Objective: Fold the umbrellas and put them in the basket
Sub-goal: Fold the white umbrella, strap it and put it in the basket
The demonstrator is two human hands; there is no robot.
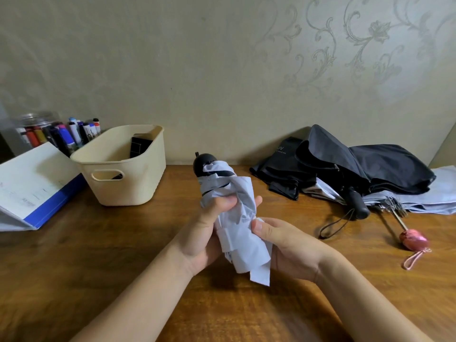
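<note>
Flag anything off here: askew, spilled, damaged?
Nothing spilled or visibly damaged. The pale umbrella gripped by the left hand and right hand is crumpled, flaps hanging loose below. On the right, the black umbrella lies heaped over the pink-handled umbrella, both loose.

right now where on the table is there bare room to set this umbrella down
Bare table lies in front of the basket and folder, left of the left hand. A narrower strip runs between basket and held umbrella. The right side is crowded with black umbrellas and a pink-handled umbrella.
</note>
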